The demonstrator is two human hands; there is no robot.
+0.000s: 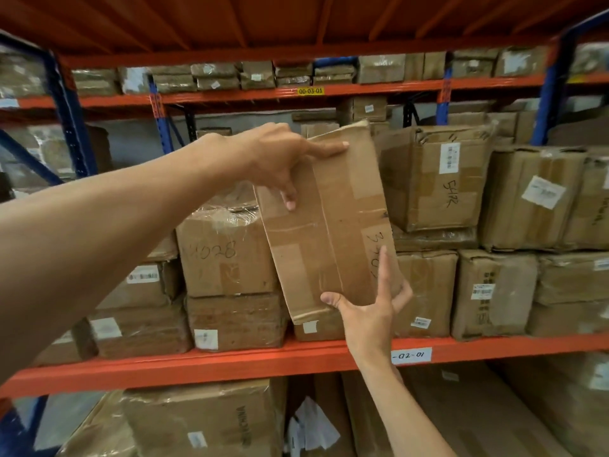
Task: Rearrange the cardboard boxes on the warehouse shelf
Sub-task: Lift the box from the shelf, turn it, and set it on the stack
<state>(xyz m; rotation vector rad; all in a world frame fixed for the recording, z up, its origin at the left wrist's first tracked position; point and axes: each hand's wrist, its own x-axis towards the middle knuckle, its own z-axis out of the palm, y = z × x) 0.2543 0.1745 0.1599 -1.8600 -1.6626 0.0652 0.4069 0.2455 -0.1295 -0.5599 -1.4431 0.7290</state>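
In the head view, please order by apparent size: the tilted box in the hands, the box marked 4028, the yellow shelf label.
1. Tilted box, though it is nearer the camera.
2. Box marked 4028.
3. Yellow shelf label.

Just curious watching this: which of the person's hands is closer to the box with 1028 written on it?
Left. The left hand holds the tilted box at its upper left corner, just above the 1028 box. The right hand supports the bottom right, farther away.
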